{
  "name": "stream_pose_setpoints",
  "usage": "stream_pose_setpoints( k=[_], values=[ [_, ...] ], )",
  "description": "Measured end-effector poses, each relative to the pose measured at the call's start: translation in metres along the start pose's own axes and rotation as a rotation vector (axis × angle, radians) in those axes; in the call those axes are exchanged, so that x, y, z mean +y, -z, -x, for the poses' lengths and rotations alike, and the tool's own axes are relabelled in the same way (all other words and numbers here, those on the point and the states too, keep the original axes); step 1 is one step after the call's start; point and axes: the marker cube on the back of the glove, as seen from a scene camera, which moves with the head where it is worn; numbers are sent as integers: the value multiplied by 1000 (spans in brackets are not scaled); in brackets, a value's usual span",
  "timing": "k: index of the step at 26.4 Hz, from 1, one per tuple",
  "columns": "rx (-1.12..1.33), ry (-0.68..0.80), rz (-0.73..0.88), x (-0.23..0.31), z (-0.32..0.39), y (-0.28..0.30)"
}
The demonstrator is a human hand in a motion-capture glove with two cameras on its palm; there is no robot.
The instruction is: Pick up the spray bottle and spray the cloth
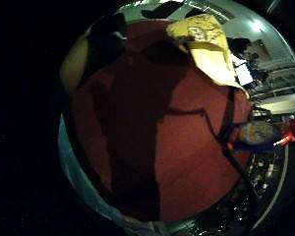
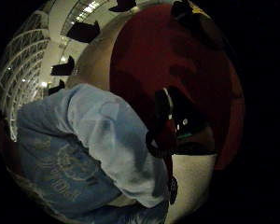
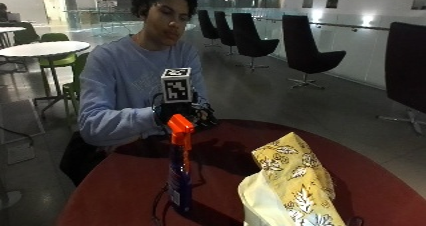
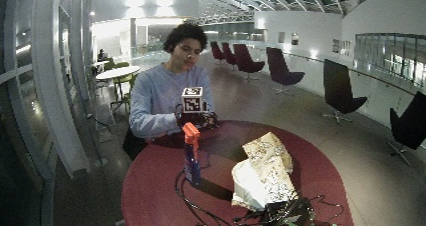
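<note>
A spray bottle (image 3: 178,178) with a blue body and an orange trigger head stands upright on the round red table (image 3: 113,191), left of the middle. A yellow patterned cloth (image 3: 293,181) lies bunched up to its right. My gloved right hand (image 3: 188,115) hovers over the table's far edge, close to the person's chest, behind the bottle and apart from it. Its fingers look relaxed and hold nothing. The little finger side palm view looks down on the bare red table (image 1: 177,147), with the cloth (image 1: 206,44) and the bottle (image 1: 258,135) off at its rim.
Black equipment (image 4: 286,213) sits on the table's near edge, in front of the cloth (image 4: 266,173). The person's light blue sleeve (image 2: 98,140) fills much of the thumb side palm view. Dark chairs (image 3: 303,48) stand well behind the table.
</note>
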Motion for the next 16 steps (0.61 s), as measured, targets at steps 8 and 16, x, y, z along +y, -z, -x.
stream_pose_setpoints(
  k=[8,16],
  values=[
    [-240,-138,-261,50,-29,20],
    [-488,-346,-562,108,-77,40]
  ],
)
